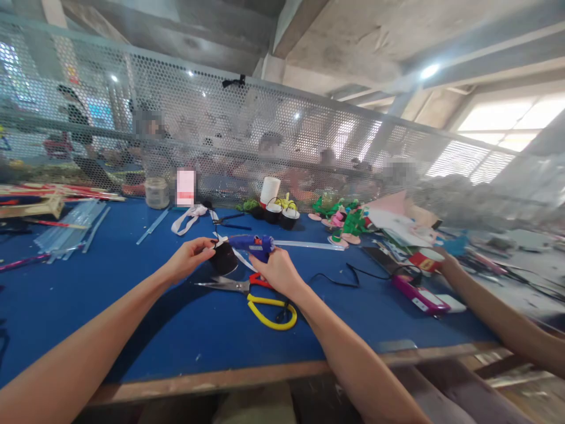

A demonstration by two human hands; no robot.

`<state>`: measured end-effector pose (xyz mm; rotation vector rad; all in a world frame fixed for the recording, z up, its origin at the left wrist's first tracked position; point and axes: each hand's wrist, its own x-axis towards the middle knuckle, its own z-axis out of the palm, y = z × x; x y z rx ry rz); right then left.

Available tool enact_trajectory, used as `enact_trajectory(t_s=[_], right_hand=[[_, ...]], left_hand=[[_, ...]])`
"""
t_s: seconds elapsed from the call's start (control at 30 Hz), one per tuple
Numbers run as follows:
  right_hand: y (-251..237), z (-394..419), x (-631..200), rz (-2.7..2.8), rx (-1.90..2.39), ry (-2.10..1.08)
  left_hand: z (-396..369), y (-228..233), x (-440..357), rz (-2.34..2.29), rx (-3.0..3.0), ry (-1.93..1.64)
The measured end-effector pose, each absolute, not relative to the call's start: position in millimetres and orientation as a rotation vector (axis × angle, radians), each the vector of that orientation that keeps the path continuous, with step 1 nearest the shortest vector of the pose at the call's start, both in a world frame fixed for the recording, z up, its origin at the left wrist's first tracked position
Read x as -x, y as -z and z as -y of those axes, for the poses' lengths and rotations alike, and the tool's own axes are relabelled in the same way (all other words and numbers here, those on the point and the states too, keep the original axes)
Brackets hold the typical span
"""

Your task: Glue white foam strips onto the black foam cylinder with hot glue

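Observation:
My right hand [279, 270] grips a blue glue gun [251, 244] with a clear glue stick [309, 244] sticking out of its back toward the right. The gun's nozzle points left at a small black pot [224, 259], which my left hand [190, 257] holds by the rim together with a white ribbon [241, 259]. Both hands hover just above the blue table [132, 306]. Scissors [260, 297] with red and yellow handles lie right under my hands.
Several clear glue sticks [70, 232] lie at far left, with a jar [157, 192] behind. Small black pots [282, 215], green and pink craft pieces [342, 224] and a white roll [269, 189] stand mid-table. Another person's arm [498, 312] reaches in at right beside a pink phone [419, 296]. A mesh fence [265, 135] backs the table.

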<state>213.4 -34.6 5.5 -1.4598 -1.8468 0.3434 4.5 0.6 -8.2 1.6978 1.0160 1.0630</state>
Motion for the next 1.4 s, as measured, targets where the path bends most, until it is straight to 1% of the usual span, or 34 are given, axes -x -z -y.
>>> enact_trajectory(t_s=[0.2, 0.5, 0.67, 0.83, 1.0, 1.13, 1.4], right_hand=[[-9, 36, -214, 1.822, 1.447, -0.486], [-12, 37, -214, 1.797, 1.456, -0.601], [-11, 38, -213, 1.81, 1.44, -0.586], [-9, 40, -209, 1.815, 1.44, -0.441], [-10, 45, -203, 1.826, 1.405, -0.63], [-10, 47, -202, 1.823, 1.382, -0.638], [-16, 41, -214, 1.778, 1.474, -0.64]], left_hand=[[1, 5, -5, -1.018, -1.712, -1.051], [0, 6, -5, -1.02, -1.721, -1.033], [1, 6, -4, -1.044, -1.749, -1.051], [1, 7, -4, -1.042, -1.787, -1.052], [0, 8, -5, -1.047, -1.77, -1.06], [-1, 8, -5, -1.03, -1.774, -1.046], [-2, 10, -2, -1.031, -1.773, -1.009]])
